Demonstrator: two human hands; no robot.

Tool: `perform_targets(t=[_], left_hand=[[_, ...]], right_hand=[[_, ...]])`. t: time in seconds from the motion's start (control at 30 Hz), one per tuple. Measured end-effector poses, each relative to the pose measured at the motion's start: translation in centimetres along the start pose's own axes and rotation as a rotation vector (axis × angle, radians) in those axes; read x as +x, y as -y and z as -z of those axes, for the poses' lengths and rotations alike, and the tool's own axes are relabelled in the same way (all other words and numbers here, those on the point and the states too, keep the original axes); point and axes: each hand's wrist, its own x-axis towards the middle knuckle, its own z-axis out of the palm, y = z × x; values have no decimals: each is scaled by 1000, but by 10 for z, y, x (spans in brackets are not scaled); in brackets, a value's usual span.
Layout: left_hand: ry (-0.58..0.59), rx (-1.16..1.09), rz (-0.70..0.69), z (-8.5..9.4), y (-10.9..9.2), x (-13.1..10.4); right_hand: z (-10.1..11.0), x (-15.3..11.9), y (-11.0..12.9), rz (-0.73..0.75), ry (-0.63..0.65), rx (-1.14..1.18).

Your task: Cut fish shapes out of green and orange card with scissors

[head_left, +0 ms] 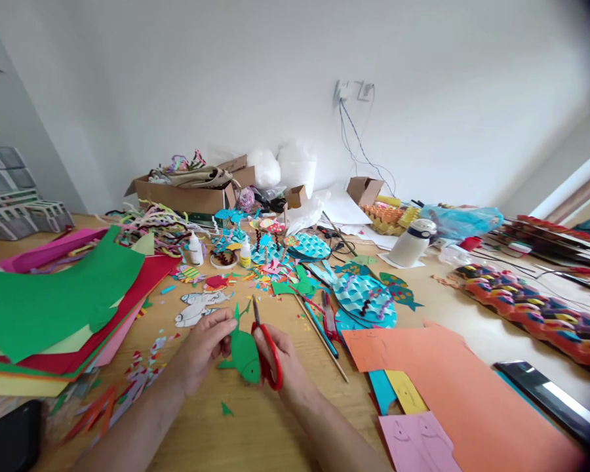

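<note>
A green paper fish (pixel 246 357) with a drawn eye and gill line hangs head-down in front of me. My left hand (pixel 207 344) pinches it near the tail. Red-handled scissors (pixel 274 360) are in my right hand (pixel 286 367), their blades pointing up and away just right of the fish's tail. Whether the blades touch the paper cannot be made out. A small green scrap (pixel 227 409) lies on the wooden table (pixel 255 439) below the fish. White paper fish with drawn outlines (pixel 201 307) lie behind my left hand.
Coloured sheets (pixel 59 295) are stacked at left, with a dark phone (pixel 10 436) nearer. Orange paper (pixel 437 373) covers the right front. Glue bottles (pixel 195 250), scraps and a blue woven paper piece (pixel 364 295) lie behind. A wooden stick (pixel 324 344) is right of the scissors.
</note>
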Motion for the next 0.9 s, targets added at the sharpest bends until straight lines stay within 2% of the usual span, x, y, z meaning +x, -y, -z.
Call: perform_targets(t=[0.13, 0.27, 0.43, 0.53, 0.63, 0.77, 0.9], left_hand=[[20, 112, 14, 4, 0, 1], [102, 256, 30, 6, 0, 3], [279, 420, 52, 11, 8, 6], [330, 429, 47, 13, 12, 7], [272, 322, 53, 12, 12, 5], [149, 51, 43, 6, 10, 1], [165, 104, 29, -4, 14, 5]], right_hand=[[6, 4, 7, 54, -123, 87], [10, 4, 18, 39, -176, 127], [12, 4, 20, -7, -117, 164], [13, 5, 18, -40, -64, 169], [15, 7, 15, -9, -105, 159], [17, 9, 12, 85, -265, 153], [16, 10, 10, 128, -377, 145]])
